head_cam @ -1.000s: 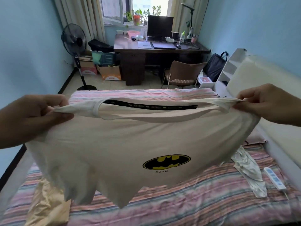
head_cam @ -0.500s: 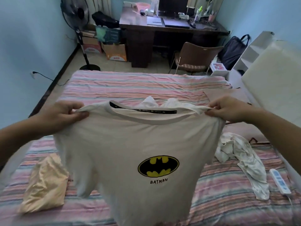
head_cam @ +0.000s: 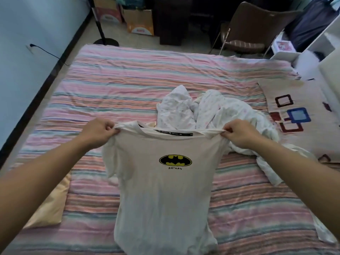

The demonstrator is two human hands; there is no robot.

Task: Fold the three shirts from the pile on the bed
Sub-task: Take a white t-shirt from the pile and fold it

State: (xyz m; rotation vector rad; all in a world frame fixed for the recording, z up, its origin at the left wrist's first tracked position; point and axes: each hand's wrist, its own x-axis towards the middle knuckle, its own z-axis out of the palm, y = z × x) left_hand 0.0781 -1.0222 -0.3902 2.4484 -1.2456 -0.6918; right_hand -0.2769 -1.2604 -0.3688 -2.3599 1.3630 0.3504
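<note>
A cream T-shirt with a black and yellow bat logo hangs in front of me, logo side up, over the striped bed. My left hand grips its left shoulder and my right hand grips its right shoulder, stretching the neckline between them. Behind the shirt lies a crumpled white garment pile. A pale yellow garment lies flat on the bed at my lower left, partly under my left arm.
A patterned pillow sits at the bed's right side. Beyond the bed's far edge stand a brown chair, cardboard boxes and a fan stand. The blue wall runs along the left.
The shirt and both hands have come down and toward the bed, and my view has tilted downward. Hands have moved closer together; the shirt now hangs narrower and longer.
</note>
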